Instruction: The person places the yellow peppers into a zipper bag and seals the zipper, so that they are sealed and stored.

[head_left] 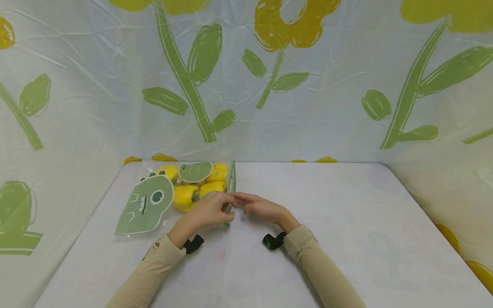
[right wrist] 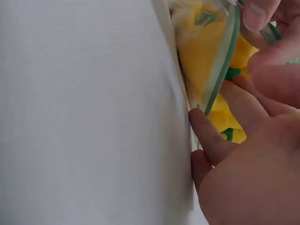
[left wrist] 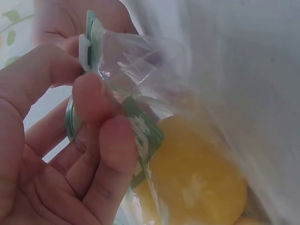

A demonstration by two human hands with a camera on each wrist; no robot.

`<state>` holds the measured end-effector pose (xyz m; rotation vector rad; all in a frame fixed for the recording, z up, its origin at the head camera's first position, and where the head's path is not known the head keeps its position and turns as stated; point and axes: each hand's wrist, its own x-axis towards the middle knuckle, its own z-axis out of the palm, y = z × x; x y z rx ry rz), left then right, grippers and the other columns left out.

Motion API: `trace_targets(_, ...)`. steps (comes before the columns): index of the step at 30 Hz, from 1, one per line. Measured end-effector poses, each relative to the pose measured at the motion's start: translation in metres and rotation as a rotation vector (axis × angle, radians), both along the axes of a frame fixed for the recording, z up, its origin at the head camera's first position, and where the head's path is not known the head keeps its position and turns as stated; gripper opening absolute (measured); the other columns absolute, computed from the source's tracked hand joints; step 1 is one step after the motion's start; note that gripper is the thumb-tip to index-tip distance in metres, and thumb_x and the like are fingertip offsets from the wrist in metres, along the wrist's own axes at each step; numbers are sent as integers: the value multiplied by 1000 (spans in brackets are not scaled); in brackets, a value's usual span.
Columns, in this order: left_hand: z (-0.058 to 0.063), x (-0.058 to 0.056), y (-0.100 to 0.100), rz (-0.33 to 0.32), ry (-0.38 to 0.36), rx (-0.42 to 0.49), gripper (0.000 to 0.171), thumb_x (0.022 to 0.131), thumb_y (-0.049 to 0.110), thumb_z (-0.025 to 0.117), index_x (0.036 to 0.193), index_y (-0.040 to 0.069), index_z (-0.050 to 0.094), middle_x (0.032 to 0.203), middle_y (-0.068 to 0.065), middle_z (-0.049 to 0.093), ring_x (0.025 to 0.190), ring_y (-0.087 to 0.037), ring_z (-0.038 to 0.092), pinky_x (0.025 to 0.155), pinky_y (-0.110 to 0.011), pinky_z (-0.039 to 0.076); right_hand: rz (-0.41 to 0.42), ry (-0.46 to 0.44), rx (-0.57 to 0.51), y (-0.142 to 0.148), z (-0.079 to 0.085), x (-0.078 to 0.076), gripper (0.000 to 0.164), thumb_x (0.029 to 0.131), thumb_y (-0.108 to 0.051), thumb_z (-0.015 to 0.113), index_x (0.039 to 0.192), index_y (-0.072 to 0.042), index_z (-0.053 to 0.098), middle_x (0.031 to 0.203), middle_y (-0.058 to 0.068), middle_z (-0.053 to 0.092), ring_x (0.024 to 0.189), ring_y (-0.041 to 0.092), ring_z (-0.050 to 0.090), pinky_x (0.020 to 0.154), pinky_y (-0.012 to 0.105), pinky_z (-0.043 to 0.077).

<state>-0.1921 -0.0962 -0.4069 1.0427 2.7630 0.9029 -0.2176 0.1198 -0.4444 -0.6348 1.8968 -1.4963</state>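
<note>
A clear zip bag [head_left: 146,205] with a green cartoon-creature print lies on the table, left of centre. Inside it are several yellow bell peppers [head_left: 185,196] with green stems. At the bag's right edge runs a green zip strip [right wrist: 227,56], with a white slider [left wrist: 85,52] on it. My left hand [head_left: 209,209] pinches the strip by the slider, thumb and forefinger bent about it. From the other side, my right hand [head_left: 265,209] reaches in with fairly straight fingers. Its fingertips [right wrist: 199,117] lie along the strip, close to the left hand's.
A white table [head_left: 346,222] carries the bag. Sheets printed with green stems and yellow flowers [head_left: 296,25] hang behind the table and along both sides. Black wrist devices [head_left: 273,241] sit at both cuffs, below the hands.
</note>
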Motion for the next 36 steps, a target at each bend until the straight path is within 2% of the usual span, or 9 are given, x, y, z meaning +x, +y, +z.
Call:
trace_targets(6, 5, 4, -2, 5, -22, 5, 26, 85, 14, 71, 109, 6, 71, 64, 10, 54, 53, -6, 46, 51, -23, 40, -82, 10, -90, 3, 0, -4, 56, 93, 2, 38, 147, -10, 46, 147, 8, 49, 138, 25, 40, 110, 47, 27)
trace_targets(9, 8, 8, -6, -1, -77, 18, 36, 88, 14, 68, 124, 8, 65, 65, 8, 56, 50, -6, 49, 50, -24, 43, -128, 7, -114, 7, 4, -3, 46, 99, -2, 37, 144, -5, 48, 145, 11, 51, 134, 31, 46, 109, 50, 33)
trace_targets(12, 12, 16, -14, 6, -171, 47, 48, 91, 13, 64, 137, 12, 56, 68, 5, 58, 47, -12, 55, 49, -26, 46, -180, 54, -91, 11, 13, 0, 40, 101, -6, 39, 138, 3, 51, 135, 18, 57, 122, 41, 54, 102, 53, 41)
trace_targets(15, 13, 28, -25, 21, -272, 92, 50, 95, 13, 60, 144, 15, 50, 72, -1, 63, 47, -21, 59, 47, -29, 47, -204, 131, -9, 11, 24, 8, 34, 99, -9, 44, 125, 8, 58, 115, 21, 66, 103, 45, 60, 89, 51, 48)
trace_targets(20, 7, 46, -43, -2, -470, 180, 48, 101, 14, 53, 148, 16, 44, 79, -10, 68, 48, -29, 61, 45, -35, 49, -116, 182, 139, -2, 28, 27, 28, 96, -16, 53, 105, 4, 70, 91, 18, 71, 76, 36, 63, 67, 36, 50)
trace_targets(23, 0, 54, -48, -32, -640, 243, 58, 102, 17, 53, 155, 18, 30, 86, -13, 69, 53, -33, 64, 46, -40, 52, -78, 126, 169, -14, 22, 38, 27, 96, -21, 57, 98, 1, 73, 85, 15, 71, 66, 24, 61, 58, 29, 45)
trace_targets(27, -10, 59, -46, -64, -814, 324, 71, 102, 18, 52, 159, 23, 10, 101, -17, 67, 64, -38, 68, 52, -44, 55, -139, 52, 134, -26, 15, 45, 28, 95, -21, 60, 90, 4, 71, 78, 13, 69, 58, 16, 54, 53, 25, 37)
trace_targets(32, -18, 60, -37, -64, -907, 498, 75, 103, 15, 51, 158, 29, 1, 114, -26, 62, 78, -40, 70, 62, -43, 58, -251, -60, -3, -31, 12, 45, 27, 94, -17, 59, 87, 7, 68, 70, 6, 64, 56, 13, 52, 56, 26, 40)
trace_targets(36, -23, 61, -29, 0, -999, 653, 74, 102, 17, 52, 155, 32, 3, 122, -29, 59, 85, -37, 71, 68, -40, 57, -300, -225, -104, -31, 8, 43, 20, 92, -15, 60, 78, -1, 65, 66, -1, 61, 55, 11, 50, 55, 25, 41)
